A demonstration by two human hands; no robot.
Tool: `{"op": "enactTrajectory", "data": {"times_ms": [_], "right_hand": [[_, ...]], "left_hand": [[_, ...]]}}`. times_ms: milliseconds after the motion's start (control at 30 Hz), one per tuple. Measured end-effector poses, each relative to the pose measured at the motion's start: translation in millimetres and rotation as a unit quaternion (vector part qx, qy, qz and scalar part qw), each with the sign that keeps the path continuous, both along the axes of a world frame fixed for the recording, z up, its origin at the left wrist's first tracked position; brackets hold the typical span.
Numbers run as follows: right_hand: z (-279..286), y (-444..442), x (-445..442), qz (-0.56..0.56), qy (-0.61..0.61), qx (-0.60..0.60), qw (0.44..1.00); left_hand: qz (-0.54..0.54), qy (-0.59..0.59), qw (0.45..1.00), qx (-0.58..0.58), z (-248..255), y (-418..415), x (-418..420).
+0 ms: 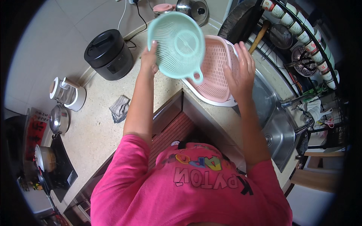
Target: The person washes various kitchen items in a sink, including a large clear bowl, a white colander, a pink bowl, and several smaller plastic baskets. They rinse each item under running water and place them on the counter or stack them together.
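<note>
My left hand (149, 58) grips the left rim of a mint-green plastic colander (189, 42), its thumb over the edge. The colander is held up, with its small looped handle at the lower right. It overlaps the left part of a pink slotted plastic basket (219, 56), which sits in a white basin (226, 104) on the counter corner. At the right side of the basket is my right hand (241, 72), fingers apart. Whether its fingers touch the rim I cannot tell.
A black rice cooker (109, 55) and a folded cloth (120, 108) are on the counter at left. To the right lies a stainless-steel double sink (278, 135), with a black rack (306, 34) of cups above. An induction cooktop (60, 169) bears a pot (45, 159).
</note>
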State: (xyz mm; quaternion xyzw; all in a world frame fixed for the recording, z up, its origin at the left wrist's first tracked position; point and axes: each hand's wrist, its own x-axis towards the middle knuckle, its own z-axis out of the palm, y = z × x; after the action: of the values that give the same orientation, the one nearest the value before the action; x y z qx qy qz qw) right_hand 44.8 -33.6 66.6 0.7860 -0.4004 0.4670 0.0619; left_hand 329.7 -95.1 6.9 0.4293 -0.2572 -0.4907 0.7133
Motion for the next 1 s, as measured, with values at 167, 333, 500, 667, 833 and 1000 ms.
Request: {"op": "enactTrajectory", "data": {"times_ms": [167, 333, 500, 667, 833, 1000], "right_hand": [[-40.0, -1.2, -0.7, -0.037, 0.175, 0.069, 0.982], [-12.7, 15.0, 0.8, 0.014, -0.03, 0.084, 0.996], [-11.4, 8.9, 22.8, -0.055, 0.117, 0.04, 0.991], [-9.7, 5.6, 39.3, -0.033, 0.112, -0.034, 0.993], [0.0, 5.4, 52.4, 0.081, 0.136, -0.056, 0.986], [-23.4, 10.6, 47.3, 0.003, 0.187, -0.013, 0.982]], "left_hand": [[0.029, 0.054, 0.998, -0.006, -22.1, 8.3, -29.6], [0.037, 0.003, 0.996, -0.083, -51.7, 12.4, -76.5], [0.099, -0.374, 0.922, -0.02, -72.3, 11.2, -91.8], [0.104, -0.422, 0.897, 0.08, -81.0, 9.4, -98.4], [-0.007, -0.278, 0.947, 0.157, -87.2, 22.1, -95.1], [-0.086, -0.103, 0.965, 0.224, -90.7, 32.0, -105.6]]}}
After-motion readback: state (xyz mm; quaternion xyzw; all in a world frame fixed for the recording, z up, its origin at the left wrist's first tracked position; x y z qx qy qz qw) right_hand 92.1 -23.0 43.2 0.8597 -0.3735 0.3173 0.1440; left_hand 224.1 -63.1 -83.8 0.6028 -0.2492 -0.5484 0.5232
